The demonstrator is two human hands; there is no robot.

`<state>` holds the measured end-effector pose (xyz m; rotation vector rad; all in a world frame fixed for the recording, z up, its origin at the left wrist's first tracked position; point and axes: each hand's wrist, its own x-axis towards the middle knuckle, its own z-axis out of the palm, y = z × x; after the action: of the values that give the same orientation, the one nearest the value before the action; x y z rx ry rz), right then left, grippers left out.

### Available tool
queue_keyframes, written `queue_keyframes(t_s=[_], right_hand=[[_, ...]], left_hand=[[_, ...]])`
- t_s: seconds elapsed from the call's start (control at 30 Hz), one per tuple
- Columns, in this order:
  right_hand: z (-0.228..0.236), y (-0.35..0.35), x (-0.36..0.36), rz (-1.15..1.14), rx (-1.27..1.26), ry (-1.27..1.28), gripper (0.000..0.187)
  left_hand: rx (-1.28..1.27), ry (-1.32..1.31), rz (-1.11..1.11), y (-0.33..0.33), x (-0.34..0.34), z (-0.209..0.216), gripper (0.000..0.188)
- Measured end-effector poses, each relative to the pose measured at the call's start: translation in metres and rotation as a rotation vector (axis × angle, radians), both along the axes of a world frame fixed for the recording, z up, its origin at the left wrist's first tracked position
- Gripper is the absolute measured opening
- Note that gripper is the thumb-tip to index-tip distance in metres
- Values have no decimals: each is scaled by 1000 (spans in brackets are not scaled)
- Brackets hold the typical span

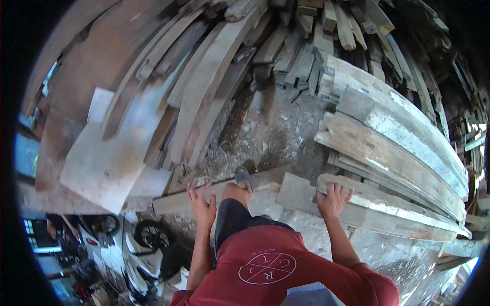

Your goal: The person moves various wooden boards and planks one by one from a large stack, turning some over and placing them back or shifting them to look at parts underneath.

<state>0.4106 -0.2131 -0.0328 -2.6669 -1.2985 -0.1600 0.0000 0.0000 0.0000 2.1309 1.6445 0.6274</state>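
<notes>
My left hand (203,205) is raised beside my bent knee, its fingers spread and nothing in it. Just past its fingertips runs a long board (176,202) lying low near my foot. On the right side, my right hand (334,199) rests with its fingers apart over the near end of a thick, worn wooden beam (388,205). That beam lies at the near side of a stack of wide planks. Under the same hand, a paler flat plank (296,193) sticks out to the left. Whether the right fingers press on the wood cannot be told.
Wide weathered planks (377,145) are stacked at the right. Long boards (212,86) lean at the far left, beside a pale sheet (104,163). More timber is heaped at the back. Rubble covers the ground (278,127). A motorcycle (148,234) and another person's arm (69,224) are at lower left.
</notes>
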Motion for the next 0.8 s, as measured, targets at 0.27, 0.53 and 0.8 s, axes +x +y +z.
queue_keyframes(t_s=[0.27, 0.53, 0.8], right_hand=[[32, 38, -23, -147, -109, 33, 55], [50, 55, -44, -272, -341, 159, 61], [74, 92, -28, -418, -451, 323, 65]], left_hand=[[302, 152, -151, 229, 67, 87, 61], [49, 370, -134, 271, 67, 64, 105], [11, 303, -152, 277, 70, 75, 98]])
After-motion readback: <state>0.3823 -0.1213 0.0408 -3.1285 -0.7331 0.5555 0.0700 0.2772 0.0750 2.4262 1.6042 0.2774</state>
